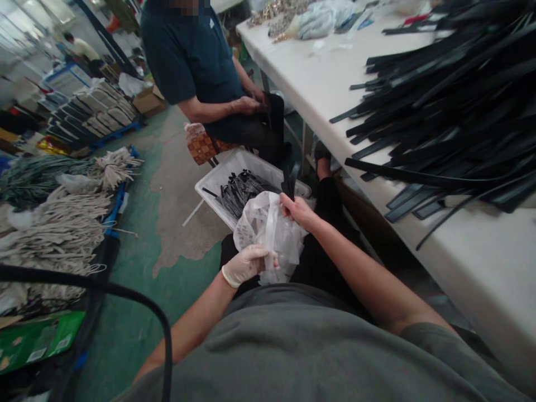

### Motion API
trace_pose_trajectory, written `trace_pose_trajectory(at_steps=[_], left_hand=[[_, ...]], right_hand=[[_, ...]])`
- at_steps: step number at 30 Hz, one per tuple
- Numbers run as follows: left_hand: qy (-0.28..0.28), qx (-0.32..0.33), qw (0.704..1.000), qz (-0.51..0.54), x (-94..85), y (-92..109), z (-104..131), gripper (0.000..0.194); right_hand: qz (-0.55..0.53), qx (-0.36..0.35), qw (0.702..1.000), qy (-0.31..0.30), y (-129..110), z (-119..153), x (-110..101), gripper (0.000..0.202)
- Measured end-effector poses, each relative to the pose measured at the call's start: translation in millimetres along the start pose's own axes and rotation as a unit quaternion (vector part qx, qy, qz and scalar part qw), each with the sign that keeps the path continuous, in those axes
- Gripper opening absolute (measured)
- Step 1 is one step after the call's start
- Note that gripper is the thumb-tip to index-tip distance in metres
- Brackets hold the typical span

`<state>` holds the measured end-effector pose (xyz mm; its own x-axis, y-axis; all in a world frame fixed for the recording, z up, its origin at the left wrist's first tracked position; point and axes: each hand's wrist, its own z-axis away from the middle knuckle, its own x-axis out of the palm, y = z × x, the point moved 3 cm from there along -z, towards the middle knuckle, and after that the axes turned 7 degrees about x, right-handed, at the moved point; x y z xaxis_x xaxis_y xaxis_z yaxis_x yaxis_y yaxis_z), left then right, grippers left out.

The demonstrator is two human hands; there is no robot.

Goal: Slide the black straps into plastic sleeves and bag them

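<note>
A clear, crumpled plastic bag [287, 240] rests over my lap. My left hand [247, 264], in a whitish glove with bare fingertips, is closed on the bag's lower left part. My bare right hand [298, 212] is closed at the bag's upper right edge, around the lower ends of a few black strips [290, 180] that point upward. Just beyond the bag stands a white plastic bin [213, 177] with many short black strips [240, 192] inside.
A white table [310, 95] on the right bears a large pile of black straps [444, 111]. A seated person [201, 61] is ahead, beside a woven chair back [203, 146]. Bundled cords [54, 229] lie at the left. A black cable [142, 304] arcs at lower left.
</note>
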<state>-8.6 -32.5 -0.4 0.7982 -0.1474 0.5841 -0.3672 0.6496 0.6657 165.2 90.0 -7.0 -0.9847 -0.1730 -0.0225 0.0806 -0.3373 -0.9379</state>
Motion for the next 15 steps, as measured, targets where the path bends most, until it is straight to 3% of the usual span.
trace_pose_trajectory(at_steps=[2, 5, 8, 10, 12, 13, 15], left_hand=[[0.034, 0.009, 0.999, 0.02, -11.1, 23.3, 0.6, 0.017], [0.153, 0.094, 0.983, 0.044, -27.3, 87.4, 12.9, 0.021], [0.265, 0.304, 0.91, 0.093, -38.0, 172.7, 48.9, 0.032], [0.257, 0.435, 0.854, 0.12, -38.8, 218.4, 78.1, 0.037], [0.218, 0.498, 0.83, 0.125, -35.1, 238.7, 97.9, 0.037], [0.213, 0.505, 0.826, 0.13, -33.0, 236.8, 101.5, 0.037], [0.243, 0.478, 0.83, 0.156, -29.3, 210.0, 93.8, 0.036]], right_hand=[[-0.025, 0.001, 0.999, -0.036, 7.8, 8.5, 1.1, 0.058], [-0.056, 0.01, 0.996, -0.075, 23.0, 23.4, 4.1, 0.062], [-0.056, 0.011, 0.995, -0.082, 35.7, 39.1, 7.5, 0.052], [-0.067, 0.019, 0.994, -0.09, 40.6, 50.0, 10.9, 0.047], [-0.086, 0.04, 0.99, -0.108, 42.6, 61.8, 15.4, 0.046], [-0.09, 0.055, 0.987, -0.12, 42.8, 68.0, 17.9, 0.046], [-0.084, 0.089, 0.983, -0.141, 41.8, 81.1, 22.3, 0.044]])
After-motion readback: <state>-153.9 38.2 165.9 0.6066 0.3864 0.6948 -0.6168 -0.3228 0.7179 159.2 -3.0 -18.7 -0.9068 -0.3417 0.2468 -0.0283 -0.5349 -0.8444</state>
